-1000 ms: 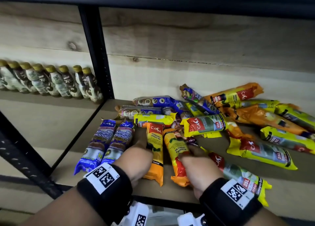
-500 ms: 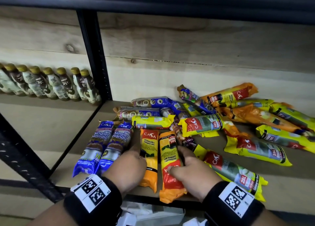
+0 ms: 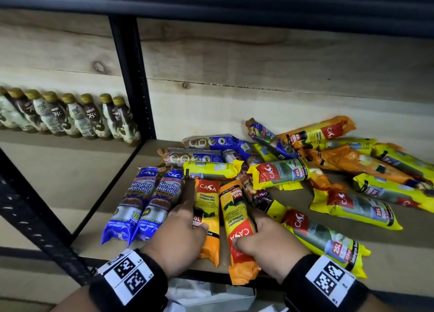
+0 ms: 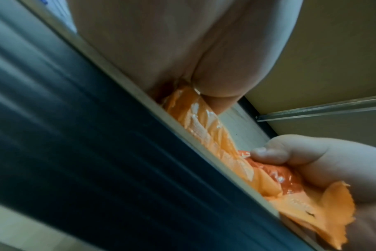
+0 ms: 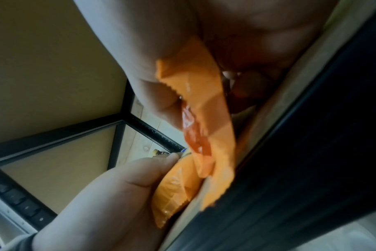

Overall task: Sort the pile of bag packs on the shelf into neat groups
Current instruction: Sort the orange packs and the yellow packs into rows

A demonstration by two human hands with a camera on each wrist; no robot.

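Observation:
Two orange packs lie side by side near the shelf's front edge (image 3: 399, 271). My left hand (image 3: 185, 224) holds the left orange pack (image 3: 207, 203), thumb over it and index finger along its left side. My right hand (image 3: 265, 236) grips the right orange pack (image 3: 234, 215), whose lower end hangs past the edge. Left of them, two blue packs (image 3: 143, 203) lie parallel. A loose pile of yellow, orange and blue packs (image 3: 328, 166) fills the back right. The left wrist view shows the left orange pack (image 4: 200, 122) under my palm; the right wrist view shows the right orange pack (image 5: 204, 101).
A black upright post (image 3: 133, 81) divides the shelf. A row of gold-capped bottles (image 3: 70, 116) stands in the left bay against the wooden back wall (image 3: 258, 64). A dark shelf beam runs overhead. White packaging (image 3: 211, 295) shows below the shelf.
Both hands have drawn the two orange packs toward the front edge and closer to parallel. The right one now overhangs the edge. The pile has not moved.

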